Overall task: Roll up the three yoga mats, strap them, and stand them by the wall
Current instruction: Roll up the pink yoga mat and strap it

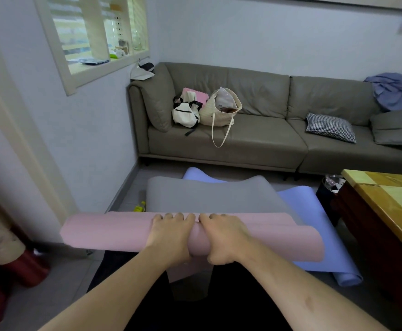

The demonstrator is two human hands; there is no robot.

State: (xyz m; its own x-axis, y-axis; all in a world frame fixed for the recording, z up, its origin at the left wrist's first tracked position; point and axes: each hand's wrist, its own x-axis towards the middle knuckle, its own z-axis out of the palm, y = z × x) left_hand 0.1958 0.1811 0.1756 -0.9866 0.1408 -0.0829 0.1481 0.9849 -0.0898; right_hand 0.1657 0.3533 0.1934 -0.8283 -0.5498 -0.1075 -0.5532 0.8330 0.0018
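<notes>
Pink mat (114,231) sits rolled into a tube across our lap area, held crosswise above the floor, with a loose flap of the same material hanging down beneath it at the centre. We hold it with both hands side by side at mid-length: the left hand (171,237) and the right hand (221,237) are nearly touching, each with fingers curled over the top of the roll. The grey mat (209,194) lies partly unrolled just beyond, overlapping the blue mat (314,211), which is spread on the floor and curls up at its near right end. Neither appears strapped, and no strap is visible. We judge the main risk to be unwinding: with both grips concentrated at the centre, the outer ends of the roll are unsupported and may loosen or telescope sideways. The right end already looks wider and less tight than the left. The hanging flap could also slip free if grip pressure drops. The wooden table (391,194) stands close on the right and may obstruct the long roll when we swing it toward the wall (95,130).
</notes>
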